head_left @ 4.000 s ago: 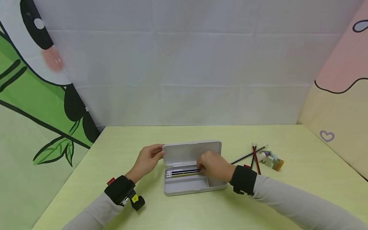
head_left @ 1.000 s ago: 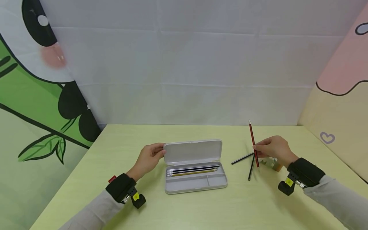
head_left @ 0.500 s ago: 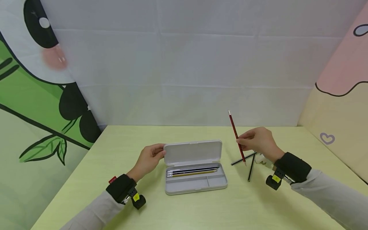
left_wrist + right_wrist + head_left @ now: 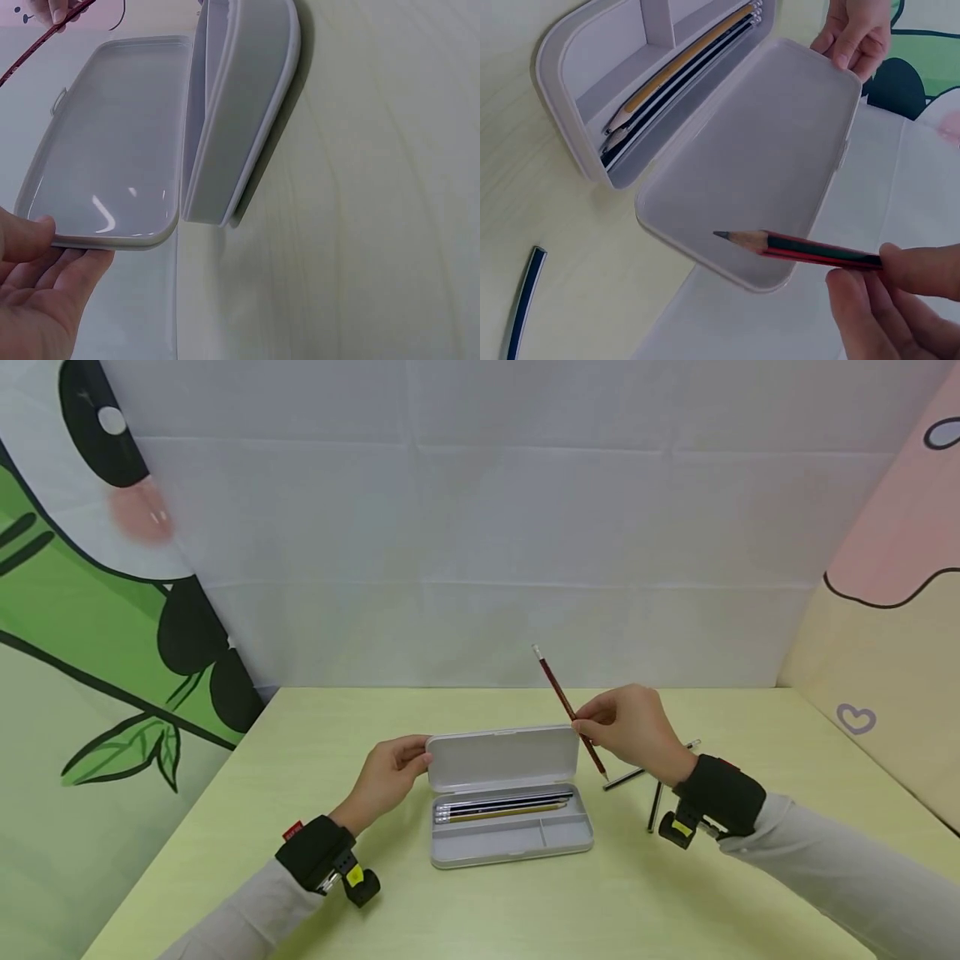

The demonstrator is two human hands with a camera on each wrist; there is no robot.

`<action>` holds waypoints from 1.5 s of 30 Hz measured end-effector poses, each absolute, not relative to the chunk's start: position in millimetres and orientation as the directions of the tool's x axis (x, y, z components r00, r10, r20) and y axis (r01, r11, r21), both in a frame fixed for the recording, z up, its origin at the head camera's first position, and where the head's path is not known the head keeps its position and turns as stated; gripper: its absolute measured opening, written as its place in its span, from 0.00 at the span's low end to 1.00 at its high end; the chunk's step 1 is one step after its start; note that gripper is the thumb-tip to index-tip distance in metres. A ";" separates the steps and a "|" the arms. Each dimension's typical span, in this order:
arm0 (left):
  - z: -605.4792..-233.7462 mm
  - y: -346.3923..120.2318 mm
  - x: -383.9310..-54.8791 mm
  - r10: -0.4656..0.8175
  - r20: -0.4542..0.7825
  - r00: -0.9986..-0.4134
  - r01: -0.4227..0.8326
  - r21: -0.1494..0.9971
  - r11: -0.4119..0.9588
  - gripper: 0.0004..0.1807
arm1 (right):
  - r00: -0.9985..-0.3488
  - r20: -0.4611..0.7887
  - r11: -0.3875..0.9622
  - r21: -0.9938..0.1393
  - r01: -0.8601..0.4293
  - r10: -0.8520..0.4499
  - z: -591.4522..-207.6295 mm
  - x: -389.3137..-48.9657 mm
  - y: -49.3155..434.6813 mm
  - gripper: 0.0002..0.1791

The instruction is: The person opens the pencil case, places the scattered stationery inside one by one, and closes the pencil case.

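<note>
A white pencil case (image 4: 510,853) lies on the table with its lid (image 4: 502,758) raised. My left hand (image 4: 386,778) pinches the lid's left edge between thumb and fingers, as the left wrist view shows up close. Between the thumb and fingers of my right hand (image 4: 630,731) is a red and black pencil (image 4: 558,691), tilted, its sharpened tip down and its eraser end up. The tip is just right of the lid. In the case's long back compartment lie several pencils (image 4: 679,71), one yellow and the others dark, side by side.
Two dark pencils lie right of the case: one pencil (image 4: 624,779) slants behind my right hand, another pencil (image 4: 656,808) lies near the wrist strap. The case's front compartments (image 4: 487,843) hold nothing. A pale wall (image 4: 480,635) stands behind the table (image 4: 360,710).
My right hand left the case, took the red pencil from the pile at the right and carried it left toward the lid. My left hand has stayed at the lid.
</note>
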State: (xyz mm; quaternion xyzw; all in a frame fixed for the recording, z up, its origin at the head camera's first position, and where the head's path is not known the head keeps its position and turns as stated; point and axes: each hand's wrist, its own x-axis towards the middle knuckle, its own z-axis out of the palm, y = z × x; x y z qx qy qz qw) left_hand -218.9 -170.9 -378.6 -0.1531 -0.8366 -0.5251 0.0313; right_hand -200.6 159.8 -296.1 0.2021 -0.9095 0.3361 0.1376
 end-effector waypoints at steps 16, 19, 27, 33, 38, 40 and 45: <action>-379.7 -171.3 -220.9 0.217 0.210 -0.953 0.284 0.869 0.406 0.17 | -0.717 0.330 0.586 -0.418 -0.694 -0.614 -338.9 -203.1 122.2 0.03; -379.3 -171.7 -221.1 0.210 0.204 -0.956 0.275 0.870 0.409 0.16 | -0.684 0.321 0.585 -0.357 -0.728 -0.655 -345.1 -203.1 116.4 0.04; -380.0 -172.0 -219.9 0.201 0.204 -0.958 0.273 0.864 0.423 0.16 | -0.683 0.264 0.618 -0.292 -0.730 -0.681 -354.2 -203.2 103.5 0.06; -380.1 -172.2 -219.4 0.211 0.207 -0.955 0.280 0.865 0.417 0.16 | -0.681 0.229 0.630 -0.261 -0.731 -0.695 -361.5 -206.7 98.9 0.06; -380.2 -172.4 -221.1 0.217 0.215 -0.952 0.288 0.865 0.411 0.16 | -0.672 0.214 0.632 -0.228 -0.740 -0.710 -365.7 -207.1 92.8 0.08; -380.1 -172.1 -221.7 0.215 0.214 -0.953 0.286 0.867 0.408 0.16 | -0.671 0.209 0.633 -0.225 -0.741 -0.711 -366.4 -205.9 90.5 0.08; -380.2 -171.5 -221.2 0.207 0.196 -0.959 0.268 0.869 0.416 0.17 | -0.680 0.195 0.643 -0.223 -0.733 -0.707 -367.9 -203.3 86.8 0.08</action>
